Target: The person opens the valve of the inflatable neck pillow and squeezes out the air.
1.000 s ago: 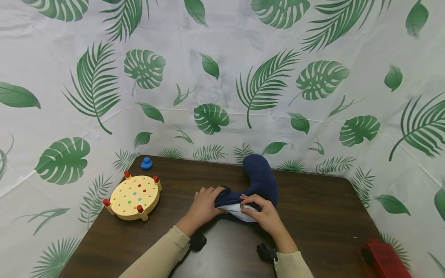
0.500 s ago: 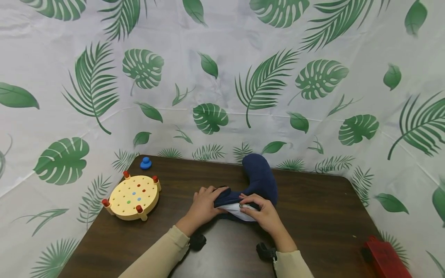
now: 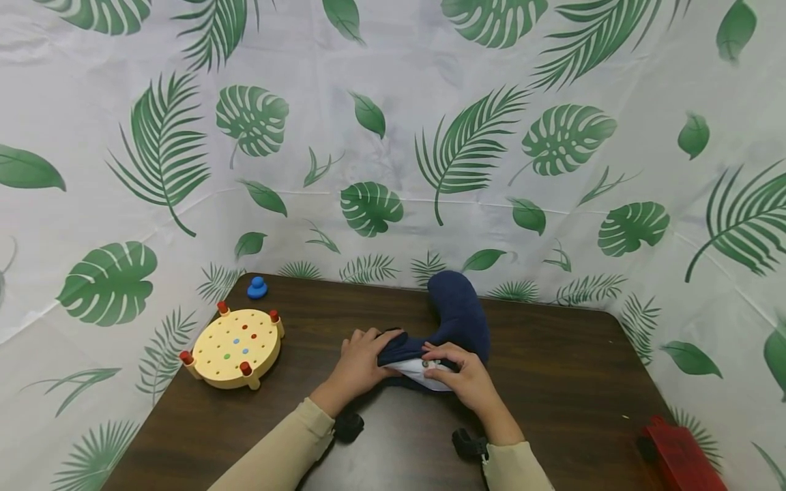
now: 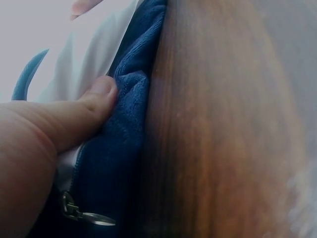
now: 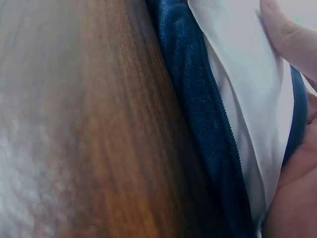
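A navy blue, U-shaped neck pillow point(image 3: 462, 314) lies on the table with its cover unzipped at the near side. White inner fabric point(image 3: 410, 370) shows through the gap. My left hand point(image 3: 361, 361) holds the left part of the cover, its thumb on the blue edge by the zipper teeth. A metal zipper pull point(image 4: 96, 218) hangs below that thumb in the left wrist view. My right hand point(image 3: 468, 382) pinches at the right end of the opening, the thumb point(image 5: 292, 42) against the white fabric. A small patterned spot point(image 3: 428, 365) shows between its fingertips; its kind is unclear.
A round yellow pegboard-like toy point(image 3: 236, 348) with red-tipped posts stands at the left of the table point(image 3: 565, 395). Behind it sits a small blue knobbed piece point(image 3: 257, 288). A red object point(image 3: 684, 453) is at the right edge. A leaf-printed sheet hangs around the table.
Both hands keep their places on the pillow. Slightly more of the small patterned spot shows between the right fingertips.
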Action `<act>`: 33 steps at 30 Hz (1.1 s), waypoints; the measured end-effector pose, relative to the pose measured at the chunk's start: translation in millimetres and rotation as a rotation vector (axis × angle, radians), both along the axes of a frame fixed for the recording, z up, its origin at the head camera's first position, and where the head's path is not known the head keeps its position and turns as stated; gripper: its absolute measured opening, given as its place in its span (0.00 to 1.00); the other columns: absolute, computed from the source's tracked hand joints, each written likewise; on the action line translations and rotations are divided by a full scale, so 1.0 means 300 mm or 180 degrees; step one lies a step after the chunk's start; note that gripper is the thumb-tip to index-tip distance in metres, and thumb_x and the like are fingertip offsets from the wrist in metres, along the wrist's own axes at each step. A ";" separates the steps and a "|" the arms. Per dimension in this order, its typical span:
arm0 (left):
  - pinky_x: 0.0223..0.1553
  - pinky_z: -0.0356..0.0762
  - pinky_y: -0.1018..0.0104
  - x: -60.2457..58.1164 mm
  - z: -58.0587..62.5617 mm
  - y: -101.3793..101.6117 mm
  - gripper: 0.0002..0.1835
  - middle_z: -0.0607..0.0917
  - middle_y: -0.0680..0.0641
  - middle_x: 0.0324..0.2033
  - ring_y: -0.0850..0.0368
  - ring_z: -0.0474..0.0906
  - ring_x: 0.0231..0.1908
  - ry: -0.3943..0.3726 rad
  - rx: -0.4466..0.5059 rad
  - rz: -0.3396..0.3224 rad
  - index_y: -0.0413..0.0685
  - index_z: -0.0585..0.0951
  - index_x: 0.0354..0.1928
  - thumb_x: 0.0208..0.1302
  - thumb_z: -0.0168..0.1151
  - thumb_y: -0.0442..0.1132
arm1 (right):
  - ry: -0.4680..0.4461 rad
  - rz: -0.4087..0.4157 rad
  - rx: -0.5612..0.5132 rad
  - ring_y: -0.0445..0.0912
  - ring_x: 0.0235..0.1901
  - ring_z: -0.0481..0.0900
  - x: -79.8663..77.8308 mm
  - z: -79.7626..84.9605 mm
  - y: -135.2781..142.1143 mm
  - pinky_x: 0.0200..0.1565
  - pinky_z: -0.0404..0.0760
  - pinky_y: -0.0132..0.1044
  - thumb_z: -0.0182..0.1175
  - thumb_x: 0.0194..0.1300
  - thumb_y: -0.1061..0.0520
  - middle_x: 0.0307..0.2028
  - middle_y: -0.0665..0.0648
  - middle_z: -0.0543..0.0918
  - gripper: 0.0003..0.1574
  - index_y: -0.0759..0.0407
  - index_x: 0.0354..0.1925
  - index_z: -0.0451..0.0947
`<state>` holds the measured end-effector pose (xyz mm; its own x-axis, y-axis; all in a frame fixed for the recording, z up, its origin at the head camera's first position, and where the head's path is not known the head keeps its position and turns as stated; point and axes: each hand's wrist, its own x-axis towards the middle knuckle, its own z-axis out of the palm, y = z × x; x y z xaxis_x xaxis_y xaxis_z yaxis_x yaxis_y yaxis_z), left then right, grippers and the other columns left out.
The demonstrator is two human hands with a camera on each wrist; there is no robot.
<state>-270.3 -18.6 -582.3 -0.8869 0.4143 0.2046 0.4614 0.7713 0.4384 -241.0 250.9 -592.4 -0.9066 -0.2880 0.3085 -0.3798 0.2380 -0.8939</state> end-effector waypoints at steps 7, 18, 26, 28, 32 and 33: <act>0.46 0.66 0.51 -0.003 -0.001 0.000 0.46 0.85 0.48 0.55 0.49 0.74 0.46 -0.0005 -0.0023 0.0000 0.74 0.74 0.78 0.57 0.83 0.61 | 0.0005 -0.0043 0.0044 0.53 0.65 0.87 -0.001 0.006 -0.006 0.67 0.76 0.26 0.80 0.64 0.59 0.52 0.52 0.93 0.12 0.55 0.46 0.93; 0.45 0.65 0.51 -0.004 0.003 -0.001 0.46 0.85 0.48 0.55 0.49 0.73 0.45 -0.0011 -0.0014 -0.0019 0.74 0.74 0.78 0.57 0.84 0.60 | -0.0026 -0.0086 0.0030 0.51 0.65 0.88 0.001 0.002 -0.010 0.67 0.76 0.25 0.79 0.65 0.59 0.51 0.51 0.93 0.09 0.50 0.44 0.93; 0.45 0.65 0.51 -0.005 0.006 -0.002 0.44 0.85 0.48 0.55 0.49 0.73 0.45 -0.0056 -0.0014 -0.0050 0.73 0.75 0.77 0.58 0.83 0.60 | -0.0087 -0.0097 0.0025 0.51 0.65 0.87 0.003 0.003 -0.010 0.67 0.76 0.25 0.79 0.65 0.59 0.53 0.50 0.93 0.09 0.48 0.44 0.93; 0.45 0.65 0.52 -0.006 0.005 -0.002 0.44 0.85 0.49 0.55 0.49 0.73 0.46 -0.0057 -0.0029 -0.0054 0.74 0.75 0.77 0.58 0.82 0.61 | -0.0094 -0.0101 0.0037 0.52 0.65 0.87 0.003 0.004 -0.009 0.67 0.76 0.25 0.79 0.65 0.58 0.53 0.50 0.93 0.09 0.47 0.44 0.93; 0.45 0.64 0.53 -0.007 0.001 -0.003 0.43 0.85 0.50 0.55 0.50 0.72 0.45 -0.0040 -0.0048 -0.0062 0.76 0.76 0.77 0.58 0.82 0.61 | -0.0090 -0.0100 0.0042 0.53 0.65 0.87 0.003 0.006 -0.009 0.67 0.75 0.25 0.79 0.65 0.58 0.52 0.50 0.93 0.09 0.46 0.43 0.93; 0.44 0.64 0.53 -0.007 0.000 -0.003 0.43 0.85 0.50 0.55 0.50 0.72 0.45 -0.0034 -0.0053 -0.0065 0.76 0.76 0.77 0.58 0.82 0.61 | -0.0088 -0.0099 0.0044 0.53 0.65 0.87 0.002 0.006 -0.009 0.67 0.75 0.25 0.79 0.65 0.58 0.52 0.50 0.93 0.09 0.46 0.43 0.93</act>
<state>-272.4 -19.5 -582.2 -0.8803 0.4355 0.1882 0.4725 0.7689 0.4307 -240.3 248.3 -590.6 -0.9233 -0.2635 0.2795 -0.3473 0.2617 -0.9005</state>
